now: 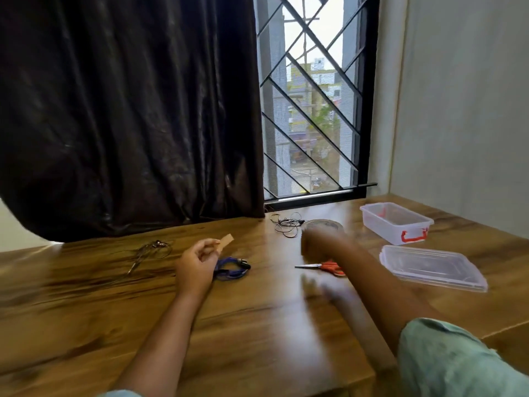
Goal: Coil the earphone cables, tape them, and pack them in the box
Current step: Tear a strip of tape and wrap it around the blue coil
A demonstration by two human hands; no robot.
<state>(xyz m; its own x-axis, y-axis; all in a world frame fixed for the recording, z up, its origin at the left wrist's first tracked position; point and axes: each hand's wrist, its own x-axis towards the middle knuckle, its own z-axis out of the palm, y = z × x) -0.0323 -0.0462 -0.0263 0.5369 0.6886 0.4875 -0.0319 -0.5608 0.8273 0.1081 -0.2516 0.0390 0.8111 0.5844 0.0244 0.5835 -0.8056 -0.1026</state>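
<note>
Blue earphone coil (232, 269), flat on table (86, 296): left hand (196, 265) just beside its left edge, fingers (208, 249) pinching tape strip (226, 241) slanting above it; right hand (319, 242) farther right, blurred, fingers' state cannot be told.

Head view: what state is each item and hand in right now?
tape strip, cut, held aloft
left hand, pinching tape strip
right hand, motion-blurred, grip unclear
blue earphones, coiled, lying flat
black earphones, loose, uncoiled
grey earphones, loose, uncoiled
tape roll, lying flat
scissors, closed
box, open
lid, off, beside box
</note>
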